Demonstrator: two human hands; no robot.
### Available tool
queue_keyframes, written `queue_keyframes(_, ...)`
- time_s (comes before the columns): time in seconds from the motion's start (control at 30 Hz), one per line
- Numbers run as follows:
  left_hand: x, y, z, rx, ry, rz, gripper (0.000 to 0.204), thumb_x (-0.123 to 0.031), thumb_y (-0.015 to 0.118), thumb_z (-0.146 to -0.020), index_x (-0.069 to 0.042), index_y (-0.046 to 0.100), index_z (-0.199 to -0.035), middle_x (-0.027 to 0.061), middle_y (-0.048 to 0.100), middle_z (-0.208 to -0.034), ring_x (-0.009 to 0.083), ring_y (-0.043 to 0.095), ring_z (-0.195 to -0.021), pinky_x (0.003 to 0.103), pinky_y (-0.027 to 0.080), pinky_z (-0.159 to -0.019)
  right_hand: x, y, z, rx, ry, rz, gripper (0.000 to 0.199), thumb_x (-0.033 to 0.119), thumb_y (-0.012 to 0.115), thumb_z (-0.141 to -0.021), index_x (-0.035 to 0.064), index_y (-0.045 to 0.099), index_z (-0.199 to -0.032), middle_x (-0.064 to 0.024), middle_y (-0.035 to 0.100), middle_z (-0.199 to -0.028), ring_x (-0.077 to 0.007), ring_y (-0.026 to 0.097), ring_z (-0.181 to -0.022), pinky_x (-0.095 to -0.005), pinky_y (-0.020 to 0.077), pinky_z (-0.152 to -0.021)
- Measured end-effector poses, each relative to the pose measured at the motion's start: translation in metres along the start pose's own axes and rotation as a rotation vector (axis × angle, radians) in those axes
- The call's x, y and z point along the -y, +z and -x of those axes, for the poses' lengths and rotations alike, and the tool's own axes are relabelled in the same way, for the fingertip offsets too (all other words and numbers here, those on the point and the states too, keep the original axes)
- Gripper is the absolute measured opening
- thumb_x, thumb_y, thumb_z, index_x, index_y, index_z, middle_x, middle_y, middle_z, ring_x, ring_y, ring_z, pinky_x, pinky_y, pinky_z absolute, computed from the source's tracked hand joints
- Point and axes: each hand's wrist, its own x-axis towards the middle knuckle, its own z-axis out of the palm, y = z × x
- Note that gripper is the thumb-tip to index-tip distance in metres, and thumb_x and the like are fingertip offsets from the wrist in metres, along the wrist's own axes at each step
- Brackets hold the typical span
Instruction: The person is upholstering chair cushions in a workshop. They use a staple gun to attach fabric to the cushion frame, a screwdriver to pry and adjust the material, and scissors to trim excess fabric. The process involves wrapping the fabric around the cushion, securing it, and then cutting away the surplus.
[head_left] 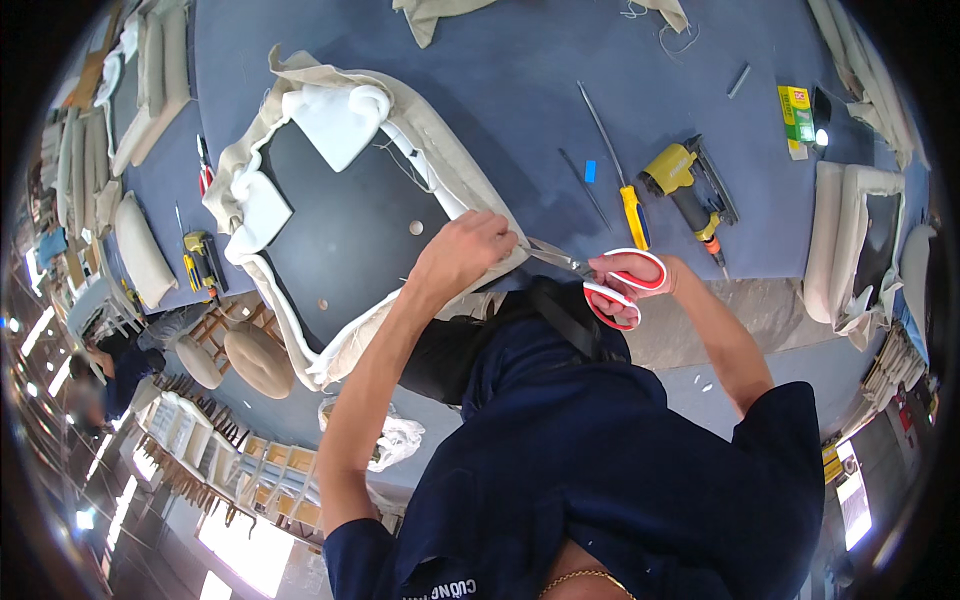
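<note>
An upholstered seat panel (345, 235) lies underside up on the table, with a dark board in its middle. White padding (340, 128) and loose beige fabric (432, 128) fold in around its rim. At the panel's near right corner, my left hand (465, 245) is closed with its fingers pinching the fabric edge. My right hand (672, 280) grips a pair of scissors (556, 257) by the red and white handles. The blades point left, their tips reaching the fabric beside my left fingers. Whether fabric lies between the blades is too small to tell.
Right of the panel, a yellow-handled screwdriver (634, 215) and a yellow and black staple gun (690, 185) lie on the blue-grey table (500, 60). A yellow-green box (797, 115) sits farther right. Another upholstered piece (845, 240) stands at the right edge. Another person (125, 370) is at far left.
</note>
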Motion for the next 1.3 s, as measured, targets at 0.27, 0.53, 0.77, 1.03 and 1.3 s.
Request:
queue_keyframes(0.27, -0.018, -0.004, -0.006, -0.021, -0.237, 0.203, 0.034, -0.005, 0.073, -0.079, -0.009, 0.07, -0.112, 0.0042, 0.065, -0.106, 0.0268, 0.061, -0.105, 0.041, 0.049, -0.093, -0.004, -0.007, 0.0, -0.035, 0.03, -0.043, 0.071, 0.06, 0.04, -0.106, -0.0043, 0.063, -0.088, -0.011, 0.06, -0.066, -0.0214, 0.058, -0.051, -0.0398, 0.0535, -0.048)
queue_keyframes(0.53, -0.027, 0.006, 0.009, -0.055, -0.094, -0.056, 0.037, -0.004, 0.068, -0.079, -0.014, 0.068, -0.115, 0.0007, 0.063, -0.107, 0.0221, 0.059, -0.104, 0.039, 0.048, -0.095, -0.004, -0.009, 0.0, -0.011, 0.028, -0.1, 0.071, 0.06, 0.041, -0.105, -0.0047, 0.063, -0.087, -0.0111, 0.059, -0.066, -0.022, 0.059, -0.051, -0.0388, 0.0527, -0.049)
queue_keyframes(0.77, -0.014, 0.016, -0.006, -0.083, -0.276, 0.287, 0.023, -0.002, 0.069, -0.081, -0.006, 0.073, -0.103, 0.0068, 0.066, -0.097, 0.0272, 0.061, -0.093, 0.041, 0.053, -0.082, -0.002, -0.005, 0.001, -0.002, 0.016, -0.09, 0.07, 0.059, 0.041, -0.106, -0.0047, 0.063, -0.086, -0.0105, 0.058, -0.064, -0.0208, 0.057, -0.051, -0.039, 0.0521, -0.049)
queue_keyframes(1.03, -0.035, 0.024, -0.002, -0.302, -0.417, 0.338, 0.025, 0.002, 0.069, -0.082, -0.005, 0.071, -0.106, 0.0093, 0.068, -0.1, 0.0313, 0.059, -0.099, 0.043, 0.049, -0.087, -0.002, -0.006, -0.005, -0.006, 0.08, -0.138, 0.067, 0.058, 0.044, -0.106, -0.0047, 0.063, -0.09, -0.0113, 0.06, -0.069, -0.0199, 0.055, -0.053, -0.0379, 0.0475, -0.047)
queue_keyframes(1.3, -0.038, 0.018, 0.007, -0.254, -0.331, 0.206, 0.033, 0.002, 0.069, -0.076, -0.005, 0.07, -0.109, 0.0082, 0.065, -0.104, 0.0278, 0.059, -0.101, 0.042, 0.049, -0.086, -0.003, -0.011, -0.008, 0.076, 0.087, -0.212, 0.064, 0.058, 0.046, -0.105, -0.0028, 0.061, -0.09, -0.0107, 0.059, -0.072, -0.0198, 0.055, -0.056, -0.0387, 0.0501, -0.049)
